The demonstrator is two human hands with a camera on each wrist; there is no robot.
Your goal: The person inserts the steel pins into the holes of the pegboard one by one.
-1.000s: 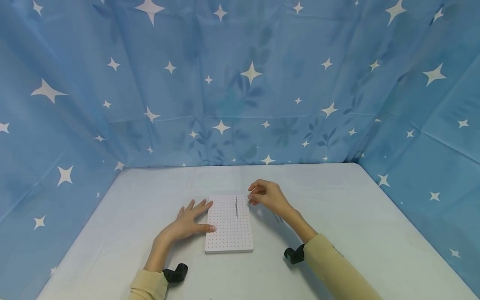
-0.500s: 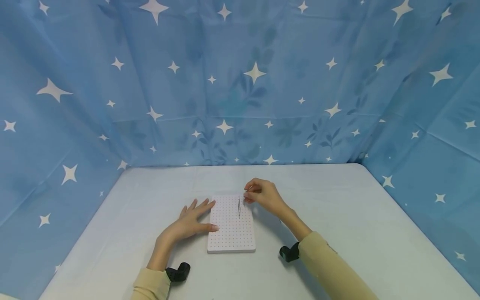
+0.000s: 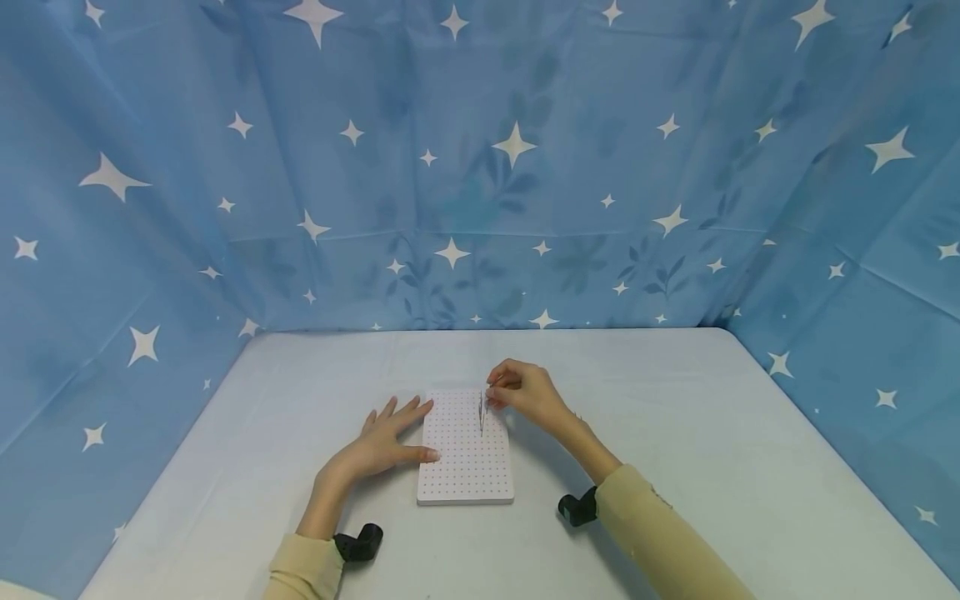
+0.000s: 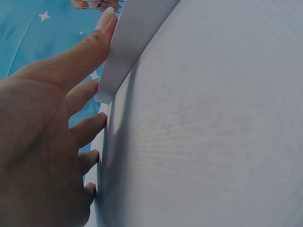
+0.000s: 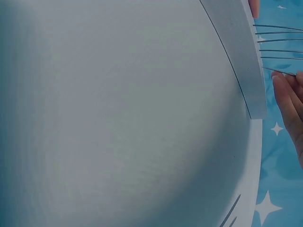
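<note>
Clearly, thin dk pin [image 5: 268,68] clamped in R grip [image 3: 528,400], L grip [image 3: 377,446] splayed against wht board [image 3: 467,471] w/ hole rows.

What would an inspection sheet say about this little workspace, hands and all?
Surface: white tabletop.
Job's things: white perforated board lying flat; several thin rods standing up from it; two loose rods on the tabletop.
Clutter: nothing seen.
Hands: left hand spread at the board's left edge; right hand pinching another rod at the board.
Cables: nothing seen.
Surroundings: blue star-patterned curtain behind and at both sides.
</note>
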